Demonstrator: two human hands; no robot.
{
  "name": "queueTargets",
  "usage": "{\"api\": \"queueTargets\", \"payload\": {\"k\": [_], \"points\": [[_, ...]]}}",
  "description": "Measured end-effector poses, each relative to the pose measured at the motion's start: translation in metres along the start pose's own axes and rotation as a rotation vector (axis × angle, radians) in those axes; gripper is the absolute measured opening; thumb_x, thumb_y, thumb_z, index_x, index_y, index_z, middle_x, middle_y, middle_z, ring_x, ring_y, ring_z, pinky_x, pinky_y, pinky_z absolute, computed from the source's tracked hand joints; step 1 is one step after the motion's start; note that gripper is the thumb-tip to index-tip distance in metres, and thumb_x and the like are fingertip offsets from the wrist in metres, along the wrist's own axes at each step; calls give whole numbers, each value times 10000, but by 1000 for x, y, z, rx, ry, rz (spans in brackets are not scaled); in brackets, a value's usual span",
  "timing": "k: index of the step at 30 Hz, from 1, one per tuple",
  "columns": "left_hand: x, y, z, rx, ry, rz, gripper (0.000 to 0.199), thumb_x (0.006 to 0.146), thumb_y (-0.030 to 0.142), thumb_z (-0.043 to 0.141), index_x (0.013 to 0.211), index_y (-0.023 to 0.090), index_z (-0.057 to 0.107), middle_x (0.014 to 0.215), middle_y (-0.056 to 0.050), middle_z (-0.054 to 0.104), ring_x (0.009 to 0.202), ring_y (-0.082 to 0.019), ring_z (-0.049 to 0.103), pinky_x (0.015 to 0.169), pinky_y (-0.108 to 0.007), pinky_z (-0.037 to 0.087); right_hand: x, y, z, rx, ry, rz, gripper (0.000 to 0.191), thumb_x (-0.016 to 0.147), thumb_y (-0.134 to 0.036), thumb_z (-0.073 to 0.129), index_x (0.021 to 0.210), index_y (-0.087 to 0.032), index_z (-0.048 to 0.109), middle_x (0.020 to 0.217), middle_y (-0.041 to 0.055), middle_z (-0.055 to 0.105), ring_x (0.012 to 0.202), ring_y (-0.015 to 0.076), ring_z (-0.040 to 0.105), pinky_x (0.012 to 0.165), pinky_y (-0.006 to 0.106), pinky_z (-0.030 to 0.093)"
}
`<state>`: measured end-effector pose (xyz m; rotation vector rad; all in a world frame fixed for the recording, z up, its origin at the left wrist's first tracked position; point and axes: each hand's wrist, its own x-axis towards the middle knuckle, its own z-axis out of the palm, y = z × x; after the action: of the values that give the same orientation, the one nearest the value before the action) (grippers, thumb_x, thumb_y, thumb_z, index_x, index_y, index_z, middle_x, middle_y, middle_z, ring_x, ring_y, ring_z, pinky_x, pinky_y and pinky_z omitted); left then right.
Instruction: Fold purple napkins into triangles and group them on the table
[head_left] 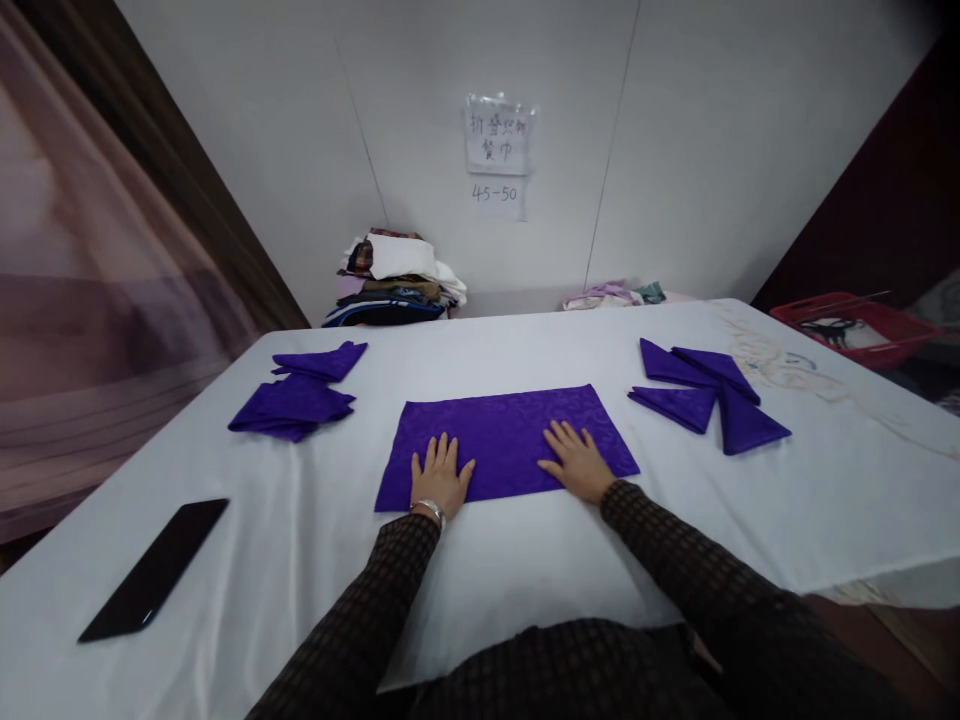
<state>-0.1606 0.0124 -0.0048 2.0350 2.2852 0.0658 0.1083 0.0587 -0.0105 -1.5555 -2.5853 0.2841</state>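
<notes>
In front of me a purple napkin lies flat as a wide rectangle on the white tablecloth. My left hand rests palm down near its left end, fingers spread. Toward the right end, my right hand presses on the cloth the same way, also with fingers apart. Neither hand grips anything. Off to the right lie several purple napkins folded into pointed triangles. To the left sits a looser heap of crumpled purple napkins.
A black phone-like slab lies at the front left. Stacked clothes stand behind the table, with more fabric farther right. A red basket is beyond the right edge. A handwritten sign hangs on the wall.
</notes>
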Motion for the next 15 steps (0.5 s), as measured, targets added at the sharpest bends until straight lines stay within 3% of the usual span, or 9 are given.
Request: {"api": "queueTargets", "payload": {"k": [4, 7, 11, 15], "points": [[-1, 1, 1, 9, 7, 4, 624, 913, 506, 236, 1435, 170, 303, 1525, -67, 221, 1408, -266, 148, 1120, -526, 126, -23, 64, -8, -102, 27, 214, 649, 923, -568, 228, 1452, -194, 265, 1522, 93, 229, 1400, 264, 151, 1085, 530, 145], [0, 0, 1, 4, -8, -3, 627, 913, 510, 239, 1439, 174, 292, 1529, -61, 205, 1410, -260, 140, 1122, -523, 120, -32, 84, -10, -141, 38, 311, 637, 929, -549, 219, 1443, -177, 285, 1516, 108, 243, 1394, 265, 176, 1080, 534, 163], [9, -5, -8, -49, -104, -22, 622, 908, 529, 242, 1426, 194, 320, 1522, -65, 232, 1405, -261, 167, 1106, -529, 179, -27, 67, -20, -119, 70, 303, 696, 919, -577, 203, 1435, -119, 292, 1511, 147, 238, 1396, 285, 157, 1082, 552, 129], [36, -9, -27, -68, -133, -38, 591, 911, 530, 228, 1400, 229, 370, 1506, -78, 281, 1385, -283, 230, 1056, -545, 274, 6, 10, -32, -2, 99, 90, 770, 890, -645, 203, 1445, -116, 276, 1519, 138, 212, 1406, 275, 119, 1108, 501, 82]]}}
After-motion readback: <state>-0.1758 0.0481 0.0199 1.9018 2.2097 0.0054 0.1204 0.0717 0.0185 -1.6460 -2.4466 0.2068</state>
